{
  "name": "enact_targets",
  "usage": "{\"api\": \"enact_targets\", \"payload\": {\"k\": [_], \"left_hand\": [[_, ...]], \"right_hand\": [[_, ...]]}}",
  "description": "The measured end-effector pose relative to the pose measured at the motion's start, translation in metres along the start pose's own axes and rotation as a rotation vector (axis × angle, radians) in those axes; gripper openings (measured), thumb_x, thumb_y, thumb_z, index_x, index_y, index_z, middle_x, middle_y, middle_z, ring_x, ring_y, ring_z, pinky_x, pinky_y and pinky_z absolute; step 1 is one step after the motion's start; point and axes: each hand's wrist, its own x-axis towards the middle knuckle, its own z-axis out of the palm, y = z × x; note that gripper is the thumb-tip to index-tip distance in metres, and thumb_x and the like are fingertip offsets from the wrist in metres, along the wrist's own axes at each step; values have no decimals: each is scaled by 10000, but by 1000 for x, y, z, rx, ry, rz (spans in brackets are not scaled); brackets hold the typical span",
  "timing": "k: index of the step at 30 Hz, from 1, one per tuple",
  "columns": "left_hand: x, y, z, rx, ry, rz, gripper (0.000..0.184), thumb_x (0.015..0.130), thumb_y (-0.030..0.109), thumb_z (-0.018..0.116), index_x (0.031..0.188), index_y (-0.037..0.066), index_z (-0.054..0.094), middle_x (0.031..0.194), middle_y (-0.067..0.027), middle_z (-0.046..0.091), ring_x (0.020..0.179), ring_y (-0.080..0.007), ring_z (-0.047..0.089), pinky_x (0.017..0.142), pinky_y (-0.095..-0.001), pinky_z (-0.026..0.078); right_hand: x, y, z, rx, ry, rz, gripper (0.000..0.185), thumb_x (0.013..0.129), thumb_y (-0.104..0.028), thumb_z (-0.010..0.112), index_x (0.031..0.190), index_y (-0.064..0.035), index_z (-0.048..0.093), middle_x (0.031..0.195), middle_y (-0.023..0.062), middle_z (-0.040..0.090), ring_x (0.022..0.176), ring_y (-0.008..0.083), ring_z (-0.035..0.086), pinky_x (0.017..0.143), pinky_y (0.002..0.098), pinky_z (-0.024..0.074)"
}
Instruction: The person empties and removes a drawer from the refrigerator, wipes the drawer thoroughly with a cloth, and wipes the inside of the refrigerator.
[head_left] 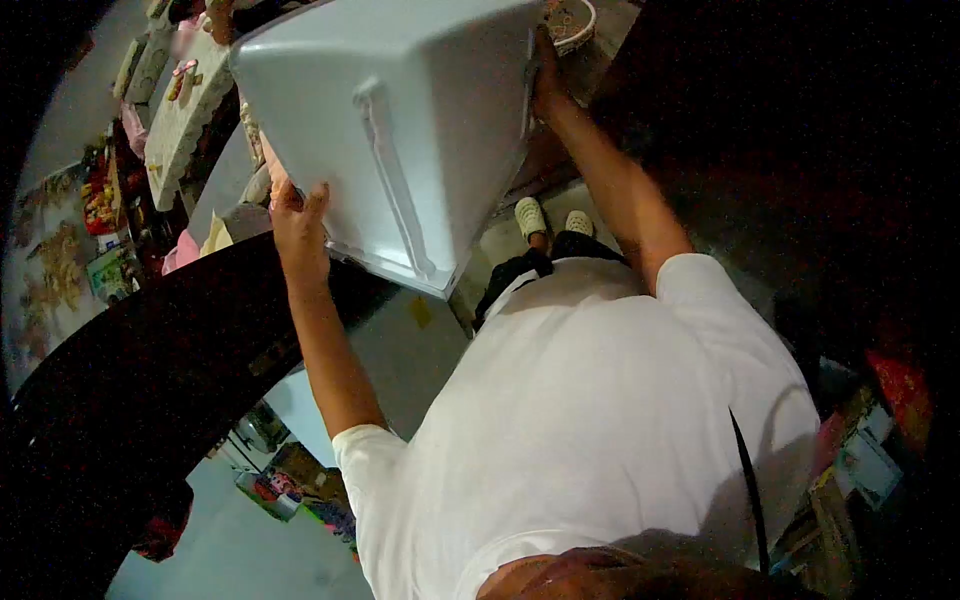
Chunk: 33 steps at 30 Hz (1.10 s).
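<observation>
A big pale plastic container [330, 130] is held tilted between the two hands, out in front of the white shirt [590, 400]. The left hand [300, 225] pinches its lower left edge, thumb against the outer face. The right hand [548, 85] grips the opposite edge, its fingertips too dark to make out. Beyond the container's lower right side are two light shoes [530, 218]; a round basket [572, 28] sits near the right hand.

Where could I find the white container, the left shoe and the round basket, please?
White container [455, 130]: head view, outer wall.
Left shoe [530, 216]: head view, upper.
Round basket [592, 24]: head view, rim.
</observation>
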Motion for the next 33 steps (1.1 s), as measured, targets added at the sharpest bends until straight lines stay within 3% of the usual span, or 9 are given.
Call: {"api": "enact_targets", "payload": {"k": [5,15,18,21,24,26,28,31,33], "left_hand": [[34,-23,10,-90,161,222,552,865,518,731,948,-23,655,758,34,559,690,-78,473,622,-254,376],[70,-44,27,-141,313,334,704,835,673,668,684,-2,540,630,38,492,603,-78,437,553,-273,362],[94,-61,32,-71,320,421,734,829,711,640,673,3,525,616,36,480,598,-78,434,538,-275,356],[114,-54,36,-204,316,399,758,812,745,629,632,21,492,580,46,457,573,-74,417,521,-274,341],[142,-32,26,-309,339,-408,775,791,764,634,584,40,449,550,59,407,541,-70,380,498,-283,316],[161,-73,32,-95,346,349,766,820,727,636,563,41,414,534,66,355,519,-72,343,482,-296,293],[184,-70,40,-69,385,322,756,836,707,634,563,41,406,537,66,344,525,-71,337,483,-295,286],[232,-96,43,37,430,261,739,860,675,632,564,42,392,541,68,338,537,-71,338,488,-286,279],[258,-99,46,129,429,201,732,869,663,631,565,44,386,542,69,344,544,-70,346,493,-279,280]], "right_hand": [[7,-17,8,55,-32,-113,670,913,-639,543,1289,-86,583,1243,130,582,1138,308,516,984,479,425],[-25,-131,75,-102,-21,-123,477,986,-399,504,1335,-78,552,1260,105,611,1147,281,566,1016,410,429],[1,-164,70,-1212,-290,-1125,412,1009,-313,516,1333,-64,565,1239,95,634,1137,251,594,981,367,462],[27,-182,96,-538,-30,-191,393,1072,-262,418,1423,-98,481,1375,121,532,1273,268,517,1054,417,425],[59,-174,118,-1078,-448,-502,313,1003,-251,530,1222,-55,638,1220,137,636,1121,243,616,921,382,505],[57,-151,146,-1342,-367,-671,300,982,-251,561,1158,-35,672,1182,157,657,1073,265,642,885,383,526],[72,-124,159,-1600,-397,-945,313,974,-263,570,1131,-11,668,1169,194,655,1043,325,643,878,410,527],[56,-102,215,-1333,-551,-719,347,980,-269,559,1158,15,646,1159,234,642,1059,396,621,919,476,501],[76,-81,232,-1383,-854,-1257,401,985,-300,553,1215,22,620,1189,249,614,1111,425,585,979,499,455]]}}
